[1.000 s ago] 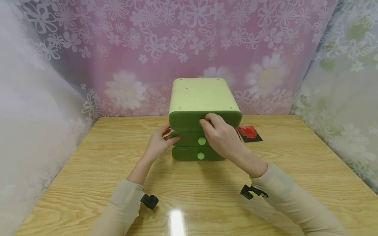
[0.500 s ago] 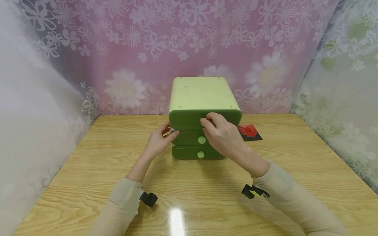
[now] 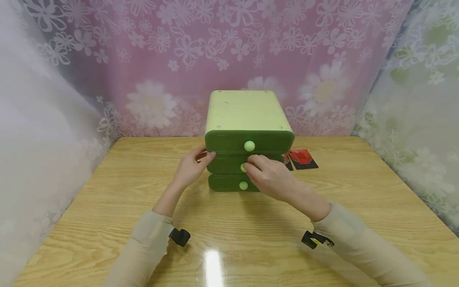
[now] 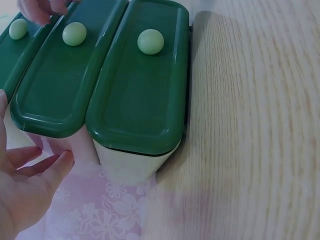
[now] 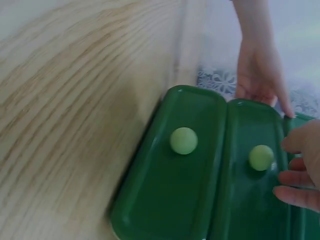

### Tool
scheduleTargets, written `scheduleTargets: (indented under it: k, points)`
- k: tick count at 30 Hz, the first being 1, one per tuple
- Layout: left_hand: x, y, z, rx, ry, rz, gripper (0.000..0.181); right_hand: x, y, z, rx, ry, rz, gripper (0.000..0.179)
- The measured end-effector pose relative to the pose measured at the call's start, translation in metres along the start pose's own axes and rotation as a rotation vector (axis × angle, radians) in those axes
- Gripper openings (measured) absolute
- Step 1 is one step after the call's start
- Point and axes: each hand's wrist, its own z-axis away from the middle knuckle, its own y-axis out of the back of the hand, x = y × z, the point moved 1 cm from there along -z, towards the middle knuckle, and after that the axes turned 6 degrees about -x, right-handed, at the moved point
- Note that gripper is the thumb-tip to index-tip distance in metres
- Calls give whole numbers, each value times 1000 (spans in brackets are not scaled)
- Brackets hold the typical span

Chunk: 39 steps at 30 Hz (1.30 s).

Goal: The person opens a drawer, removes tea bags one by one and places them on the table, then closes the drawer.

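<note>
A small drawer cabinet (image 3: 247, 109) with a pale green body and dark green drawer fronts stands on the wooden table. Each front bears a round light green knob; the top knob (image 3: 249, 146) is in plain sight. My right hand (image 3: 269, 175) is at the middle drawer, its fingers loosely bent close beside the middle knob (image 5: 261, 157), with a small gap showing in the right wrist view. My left hand (image 3: 191, 167) rests against the cabinet's left side, fingers on the side wall and thumb (image 3: 211, 154) at the front edge. The bottom knob (image 4: 150, 41) is untouched.
A red item on a dark square (image 3: 302, 158) lies on the table right of the cabinet. Another red-and-black piece (image 3: 288, 161) is partly hidden behind the cabinet. Flowered curtains (image 3: 229, 48) hang behind the table (image 3: 125, 199) and at both sides.
My right hand has left the top knob and moved down to the middle one, uncovering the top knob. My left hand stays at the cabinet's side, its thumb slightly higher.
</note>
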Motion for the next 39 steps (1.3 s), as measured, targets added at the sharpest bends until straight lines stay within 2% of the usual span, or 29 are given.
scheduleTargets:
  k: [3,7,11,19,32,39]
  points:
    - [-1,0,-1,-8,-1,5,70,2,-9,3,-20,-13,35,21]
    - [-1,0,-1,-2,-3,10,68,2,-19,4,-38,10,125,9]
    - [-2,0,-1,4,-5,11,68,0,-26,4,-47,21,179,26]
    - [0,0,0,-1,-16,20,67,-5,-33,1,-65,36,274,42]
    - [0,0,1,8,-6,-2,69,-6,-30,1,-55,37,230,44]
    - [2,2,1,-8,26,15,69,-9,-27,1,-47,46,220,45]
